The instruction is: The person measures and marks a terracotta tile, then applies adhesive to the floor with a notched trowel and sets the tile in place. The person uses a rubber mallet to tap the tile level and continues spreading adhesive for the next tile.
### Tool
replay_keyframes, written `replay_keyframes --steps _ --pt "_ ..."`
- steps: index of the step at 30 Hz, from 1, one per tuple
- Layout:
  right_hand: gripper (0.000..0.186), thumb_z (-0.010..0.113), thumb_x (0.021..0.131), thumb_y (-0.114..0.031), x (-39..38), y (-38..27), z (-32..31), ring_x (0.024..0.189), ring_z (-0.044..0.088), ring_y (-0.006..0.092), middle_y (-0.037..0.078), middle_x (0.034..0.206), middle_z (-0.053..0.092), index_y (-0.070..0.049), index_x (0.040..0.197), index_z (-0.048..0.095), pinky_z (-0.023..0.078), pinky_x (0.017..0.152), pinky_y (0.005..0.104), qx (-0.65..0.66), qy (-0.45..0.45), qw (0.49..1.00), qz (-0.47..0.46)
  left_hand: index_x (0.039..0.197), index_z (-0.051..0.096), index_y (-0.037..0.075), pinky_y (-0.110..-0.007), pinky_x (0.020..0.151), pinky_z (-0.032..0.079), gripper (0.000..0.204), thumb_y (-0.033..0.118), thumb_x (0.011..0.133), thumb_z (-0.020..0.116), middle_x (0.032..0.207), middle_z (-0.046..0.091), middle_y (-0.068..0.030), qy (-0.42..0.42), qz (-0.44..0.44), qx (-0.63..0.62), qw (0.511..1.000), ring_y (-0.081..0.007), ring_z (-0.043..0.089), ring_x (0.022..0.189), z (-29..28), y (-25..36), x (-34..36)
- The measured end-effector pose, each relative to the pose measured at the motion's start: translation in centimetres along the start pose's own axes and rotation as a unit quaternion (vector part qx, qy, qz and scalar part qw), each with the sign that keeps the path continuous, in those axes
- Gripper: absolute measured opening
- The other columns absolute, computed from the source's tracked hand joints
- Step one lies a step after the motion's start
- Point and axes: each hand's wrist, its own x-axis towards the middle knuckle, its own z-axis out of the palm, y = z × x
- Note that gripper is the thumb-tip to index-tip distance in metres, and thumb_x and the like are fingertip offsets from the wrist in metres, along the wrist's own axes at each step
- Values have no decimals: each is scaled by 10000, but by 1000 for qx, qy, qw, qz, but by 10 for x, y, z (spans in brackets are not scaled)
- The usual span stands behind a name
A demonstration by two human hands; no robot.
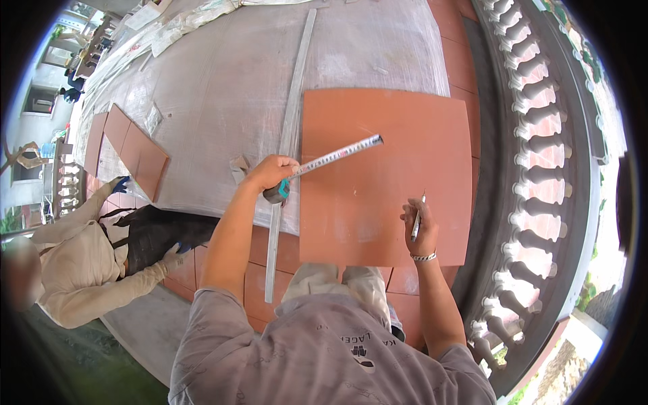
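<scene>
Left hand (271, 173) grips the tape measure (275, 194), blade (341, 154) slanting rightward and slightly forward over the tile (368, 209); right hand (425, 234) clasps a forward-pointing pen (415, 227).

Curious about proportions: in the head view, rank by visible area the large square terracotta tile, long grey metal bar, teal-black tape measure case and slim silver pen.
1. Large tile
2. Bar
3. Tape measure case
4. Pen, partly hidden

Balusters (540, 206) along the right, co-worker (84, 253) in beige at left, translucent plastic sheeting (223, 101) between
</scene>
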Motion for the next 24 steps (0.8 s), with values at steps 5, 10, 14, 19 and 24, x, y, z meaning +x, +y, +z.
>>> replay_keyframes --steps 5,10,14,19,24 --pt "172 544 912 9 6 -1 11 726 698 184 130 845 687 14 1075 599 587 647 307 -63 -26 997 31 1099 708 30 -273 710 502 247 189 937 610 856 695 -42 47 -15 -117 992 -91 631 748 -18 -7 38" --pt "177 585 893 -33 8 -12 35 678 676 166 117 802 678 15 1063 601 565 624 285 -64 -3 997 44 1062 718 59 -321 707 484 242 228 919 620 821 690 -52 131 15 14 991 -140 605 727 -80 -27 61" --pt "302 692 845 -80 52 -19 69 713 676 240 117 817 674 -27 1126 595 542 639 339 -99 27 995 11 1053 721 62 -335 745 479 253 247 912 623 835 695 -68 64 78 94 990 -150 616 772 -130 0 94" --pt "461 732 814 -89 176 -8 117 906 642 310 147 1097 662 -47 1236 552 531 772 378 -162 79 979 -91 1047 731 80 -346 753 481 242 236 892 631 893 705 -85 -2 106 167 980 -176 626 824 -136 53 156" --pt "458 749 771 -55 249 10 144 973 615 315 116 1154 669 -72 1203 596 507 840 396 -210 73 960 -170 1033 741 83 -347 768 486 227 213 866 660 951 714 -99 -20 98 163 982 -196 638 864 -135 63 192"
